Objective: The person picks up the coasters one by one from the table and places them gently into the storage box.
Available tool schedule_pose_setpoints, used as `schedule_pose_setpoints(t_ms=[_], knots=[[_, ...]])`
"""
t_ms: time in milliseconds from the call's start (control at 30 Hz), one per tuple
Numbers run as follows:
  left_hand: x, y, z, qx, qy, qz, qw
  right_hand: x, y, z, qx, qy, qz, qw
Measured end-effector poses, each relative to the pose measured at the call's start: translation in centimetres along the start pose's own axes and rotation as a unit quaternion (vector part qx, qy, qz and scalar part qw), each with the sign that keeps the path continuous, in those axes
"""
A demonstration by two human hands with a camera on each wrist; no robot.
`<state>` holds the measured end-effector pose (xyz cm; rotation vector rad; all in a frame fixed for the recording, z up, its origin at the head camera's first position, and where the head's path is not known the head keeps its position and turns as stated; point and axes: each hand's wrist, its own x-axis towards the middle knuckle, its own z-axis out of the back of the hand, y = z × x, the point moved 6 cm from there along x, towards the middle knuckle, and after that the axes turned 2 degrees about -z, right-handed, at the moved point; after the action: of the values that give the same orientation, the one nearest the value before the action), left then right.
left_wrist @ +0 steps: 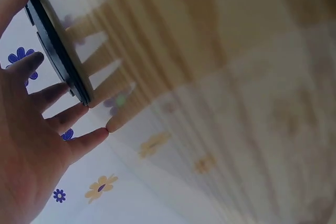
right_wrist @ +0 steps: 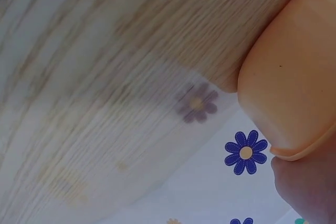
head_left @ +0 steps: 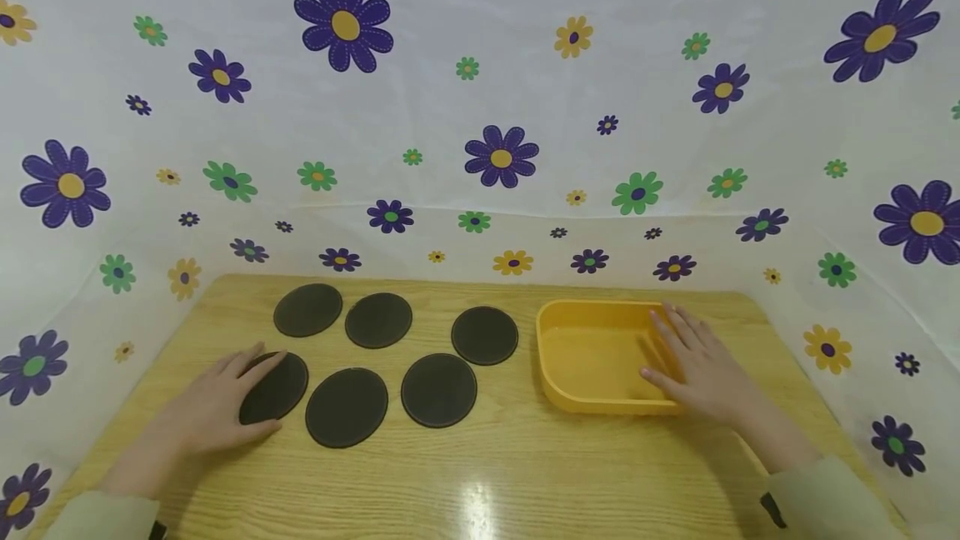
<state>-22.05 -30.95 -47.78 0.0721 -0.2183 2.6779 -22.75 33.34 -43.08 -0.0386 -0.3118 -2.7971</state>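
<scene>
My left hand (head_left: pixel 210 408) rests at the leftmost black round coaster (head_left: pixel 279 390), thumb and index finger reaching over its near and far edges. In the left wrist view the fingers spread loosely, with the coaster (left_wrist: pixel 60 59) seen edge-on beside the fingertips. On the right, my right hand (head_left: pixel 707 375) lies across the right rim of a yellow rectangular tray (head_left: pixel 592 357), its fingers extended over the inside. The right wrist view shows the outer wall of the tray (right_wrist: pixel 286 72) and only part of the hand (right_wrist: pixel 310 187) at its rim.
Several more black coasters lie flat on the wooden table (head_left: pixel 420 482), among them a far one (head_left: pixel 307 310), a near one (head_left: pixel 347 408) and one close to the tray (head_left: pixel 484 336). A white flowered cloth (head_left: pixel 420 107) stands along the back and both sides.
</scene>
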Motion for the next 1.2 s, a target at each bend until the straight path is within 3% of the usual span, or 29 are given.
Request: schedule_pose_setpoints(t_ms=[467,767,967,1200], knots=[[1.1,-0.2,-0.1,0.005,0.001,-0.003,1.0,0.7,-0.4,-0.2,-0.016,0.031,-0.03,0.999],[1.5,-0.9,1.6,0.001,-0.02,-0.007,0.9998,0.5,-0.5,-0.5,-0.018,0.03,-0.034,0.999],[2.9,-2.2,2.6,0.017,-0.027,-0.034,0.9989,0.3,-0.7,-0.7,-0.019,0.026,-0.039,0.999],[5.5,-4.7,3.7,0.027,-0.031,-0.074,0.9965,0.5,-0.5,-0.6,-0.013,0.03,-0.049,0.998]])
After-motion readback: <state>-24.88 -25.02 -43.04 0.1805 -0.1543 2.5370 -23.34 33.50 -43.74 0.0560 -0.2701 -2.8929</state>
